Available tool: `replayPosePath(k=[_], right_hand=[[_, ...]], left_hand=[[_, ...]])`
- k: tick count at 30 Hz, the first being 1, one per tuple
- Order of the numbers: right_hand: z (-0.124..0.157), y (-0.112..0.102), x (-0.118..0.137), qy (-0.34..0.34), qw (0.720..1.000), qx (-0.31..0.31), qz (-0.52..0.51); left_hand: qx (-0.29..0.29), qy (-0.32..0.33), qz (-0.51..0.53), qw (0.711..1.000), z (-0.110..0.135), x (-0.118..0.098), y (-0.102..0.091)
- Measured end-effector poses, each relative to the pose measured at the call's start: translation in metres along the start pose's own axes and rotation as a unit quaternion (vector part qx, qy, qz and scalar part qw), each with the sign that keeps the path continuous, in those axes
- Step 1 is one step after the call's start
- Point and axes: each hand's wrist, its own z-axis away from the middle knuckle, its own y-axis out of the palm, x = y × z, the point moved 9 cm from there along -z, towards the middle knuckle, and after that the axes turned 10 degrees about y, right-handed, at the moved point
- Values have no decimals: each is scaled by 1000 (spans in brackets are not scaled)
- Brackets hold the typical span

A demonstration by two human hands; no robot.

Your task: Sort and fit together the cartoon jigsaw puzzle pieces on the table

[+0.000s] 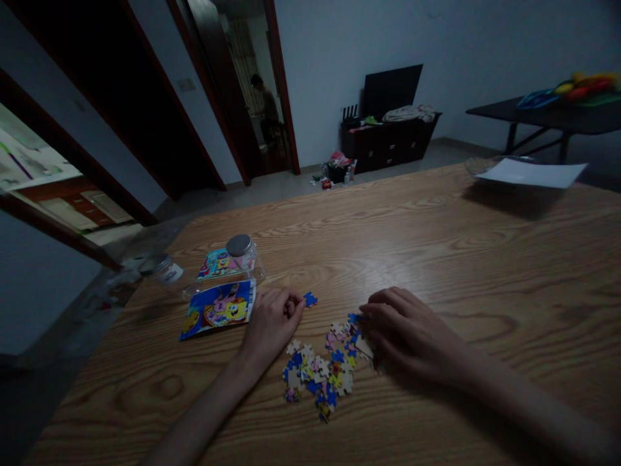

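Loose jigsaw puzzle pieces point(317, 372), some blue or yellow side up and others showing plain backs, lie in a pile on the wooden table between my hands. My left hand point(274, 317) rests left of the pile with its fingers curled in. Its thumb and index finger close at the edge of a single blue puzzle piece point(310, 299) that lies apart from the pile. My right hand point(407, 330) bends over the pile's right side. Its fingertips are on a blue puzzle piece point(356, 318) there, and the palm hides some pieces.
Left of my left hand lie a blue cartoon picture sheet point(220, 307) and a second picture card point(213, 264). A clear jar with a grey lid point(240, 245) stands by the card, another jar point(169, 272) farther left. White paper point(533, 173) tops a glass bowl at far right.
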Motion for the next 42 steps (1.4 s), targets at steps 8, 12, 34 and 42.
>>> replayPosePath(k=[8,12,34,42], right_hand=[[0,11,-6,7,1000,-27,5],[0,12,-9,21,999,-35,-13],[1,9,-11,26,997,-79,7],[4,9,-10,30,996,-79,-4]], left_hand=[[32,90,-25,995,11,-21,7],[29,88,-3,996,10,-20,8],[68,94,67,991,15,-24,14],[61,102,54,991,15,-24,13]])
